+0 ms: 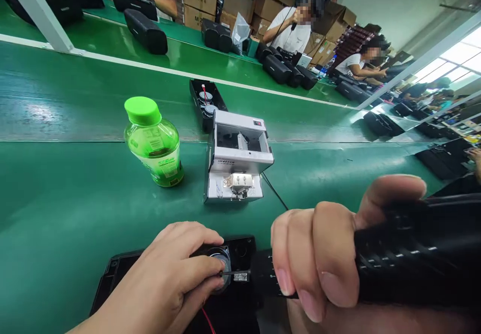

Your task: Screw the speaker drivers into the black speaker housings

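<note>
In the head view, my right hand is wrapped round a black electric screwdriver, lying sideways with its thin bit pointing left. My left hand has thumb and forefinger pinched together at the tip of the bit. A tiny dark piece shows there, too small to make out. Below both hands lies a black speaker housing, partly covered by them. A round grey speaker driver sits in it beside my left fingertips. A red wire comes out under my left hand.
Beyond my hands stands a white-grey screw feeder, with a green-capped bottle to its left. Behind the feeder lies an open housing with two drivers. Black speakers line the far green bench, where several people work. A white post rises at left.
</note>
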`<state>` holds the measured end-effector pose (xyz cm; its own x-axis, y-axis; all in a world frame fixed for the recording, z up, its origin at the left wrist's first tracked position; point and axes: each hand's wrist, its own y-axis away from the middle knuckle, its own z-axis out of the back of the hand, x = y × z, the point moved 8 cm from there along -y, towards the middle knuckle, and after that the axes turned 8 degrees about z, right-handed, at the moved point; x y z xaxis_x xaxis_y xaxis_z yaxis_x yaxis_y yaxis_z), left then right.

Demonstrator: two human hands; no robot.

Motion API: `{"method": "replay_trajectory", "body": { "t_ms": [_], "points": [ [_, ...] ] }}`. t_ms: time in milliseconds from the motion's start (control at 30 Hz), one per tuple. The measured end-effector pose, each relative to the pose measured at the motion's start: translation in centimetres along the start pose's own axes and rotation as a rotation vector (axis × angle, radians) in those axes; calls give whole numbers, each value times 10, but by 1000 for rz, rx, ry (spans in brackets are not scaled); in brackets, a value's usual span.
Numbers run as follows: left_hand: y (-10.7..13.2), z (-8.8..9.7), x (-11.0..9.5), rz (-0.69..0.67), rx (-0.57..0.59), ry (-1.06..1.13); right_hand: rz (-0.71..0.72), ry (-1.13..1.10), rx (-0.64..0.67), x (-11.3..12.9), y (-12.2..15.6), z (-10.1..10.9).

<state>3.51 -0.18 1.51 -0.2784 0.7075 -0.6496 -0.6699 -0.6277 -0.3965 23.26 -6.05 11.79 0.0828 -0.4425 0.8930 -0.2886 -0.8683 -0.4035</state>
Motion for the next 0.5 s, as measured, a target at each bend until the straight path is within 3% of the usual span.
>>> {"method": "replay_trajectory", "body": {
  "t_ms": [133,200,333,500],
  "points": [
    [1,-2,2,-15,73,-20,-11,-58,48,4,-2,-21],
    [3,-5,4,-23,85,-58,-5,-58,62,2,1,-21],
    [14,-12,9,3,34,-199,40,-38,-16,-5,13,2],
    [25,-31,6,-41,82,-361,81,53,-9,-27,20,21]
  ]
}}
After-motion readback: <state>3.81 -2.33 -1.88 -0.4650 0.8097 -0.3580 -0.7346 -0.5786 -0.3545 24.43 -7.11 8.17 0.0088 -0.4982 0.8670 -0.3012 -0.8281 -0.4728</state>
